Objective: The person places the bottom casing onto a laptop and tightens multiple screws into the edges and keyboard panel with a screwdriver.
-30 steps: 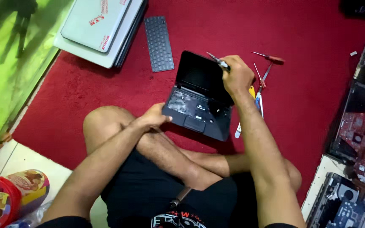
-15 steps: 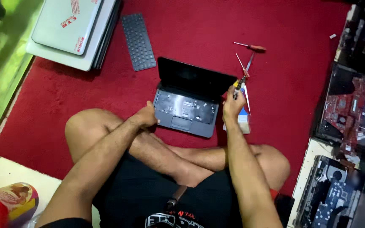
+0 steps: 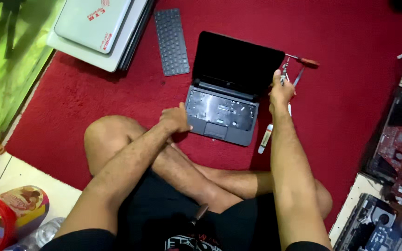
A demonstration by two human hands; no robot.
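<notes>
Head view, laptop [image 3: 224,109]: I saw it open on the red carpet [image 3: 345,116], keyboard removed.
Left hand [image 3: 174,119]: fingers curled, pressing the laptop's near-left corner.
Right hand [image 3: 280,90]: fingers pinched a small tool [image 3: 284,73] beside the screen.

The small laptop [image 3: 226,97] has a glossy black screen and a matt dark-grey plastic base, its bared keyboard bay showing dull silvery metal. It lies on a red carpet [image 3: 350,121] of soft, fuzzy pile. The loose keyboard [image 3: 171,42] is matt dark plastic. A screwdriver [image 3: 303,60] has a shiny metal shaft and red plastic handle. The stacked laptops [image 3: 98,32] look smooth, pale plastic.
</notes>
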